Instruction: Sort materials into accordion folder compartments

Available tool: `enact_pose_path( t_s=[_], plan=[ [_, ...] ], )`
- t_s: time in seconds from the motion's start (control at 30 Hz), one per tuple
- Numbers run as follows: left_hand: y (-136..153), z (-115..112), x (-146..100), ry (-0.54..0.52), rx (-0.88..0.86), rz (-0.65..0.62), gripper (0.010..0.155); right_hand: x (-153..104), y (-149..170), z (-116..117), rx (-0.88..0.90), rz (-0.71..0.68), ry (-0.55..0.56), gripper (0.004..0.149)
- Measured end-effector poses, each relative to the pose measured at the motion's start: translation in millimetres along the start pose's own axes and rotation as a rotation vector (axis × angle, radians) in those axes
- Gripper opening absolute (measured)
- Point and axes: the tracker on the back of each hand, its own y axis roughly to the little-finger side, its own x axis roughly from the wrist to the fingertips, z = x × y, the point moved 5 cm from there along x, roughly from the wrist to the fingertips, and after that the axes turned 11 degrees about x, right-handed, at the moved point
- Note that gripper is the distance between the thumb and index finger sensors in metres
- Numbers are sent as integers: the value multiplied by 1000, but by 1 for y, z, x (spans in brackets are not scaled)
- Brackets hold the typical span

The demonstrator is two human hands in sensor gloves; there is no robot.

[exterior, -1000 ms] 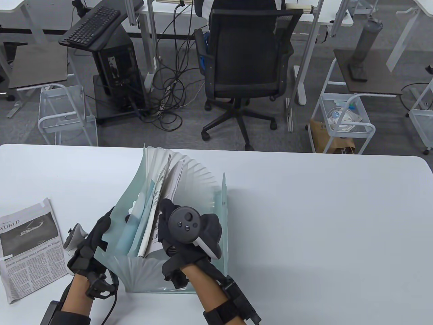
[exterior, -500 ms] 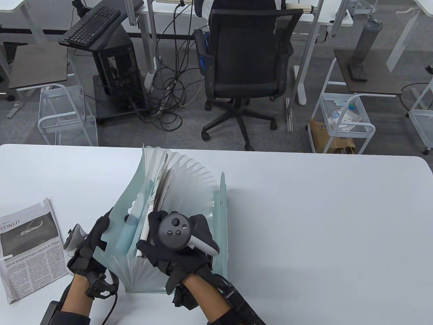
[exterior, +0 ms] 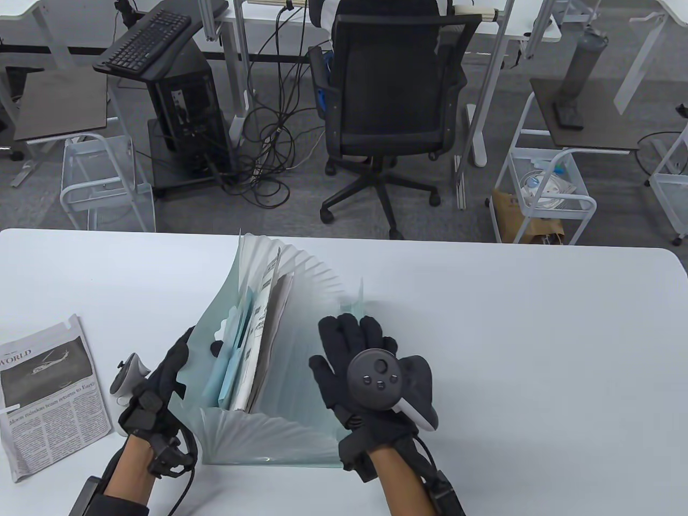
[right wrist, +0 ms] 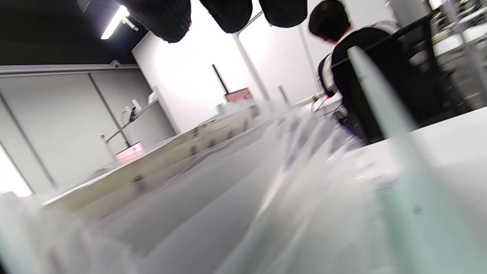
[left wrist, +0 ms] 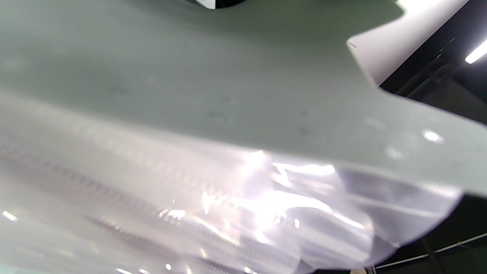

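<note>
Watch out: the folder could flop shut or tip.

The accordion folder [exterior: 279, 371] stands open like a fan in the lower middle of the table view, on the white worktop [exterior: 510, 349]. It is thin, see-through green plastic with many bendy pleats, so it can spring closed or slide if you let go. Your left hand [exterior: 156, 392] grips its left wall, fingers curled over the edge. Your right hand [exterior: 365, 365] rests flat on the pleats, fingers straight and spread, holding nothing. Papers [exterior: 258, 344] stand in the left pockets; floppy sheets like these may lean out. The soft, folded newspaper [exterior: 48, 398] lies at lower left, not yet filed.
</note>
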Motion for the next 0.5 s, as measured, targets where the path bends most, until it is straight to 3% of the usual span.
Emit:
enact_pose_path(
  t_s=[0.2, 0.3, 0.5],
  plan=[
    [0, -15, 12, -24, 107, 61, 72, -29, 50, -23, -15, 78, 121, 59],
    [3, -29, 23, -16, 187, 117, 72, -43, 74, -25, 54, 117, 164, 58],
    [10, -54, 42, -33, 381, 228, 73, -58, 112, -22, -1, 179, 193, 58]
  ],
)
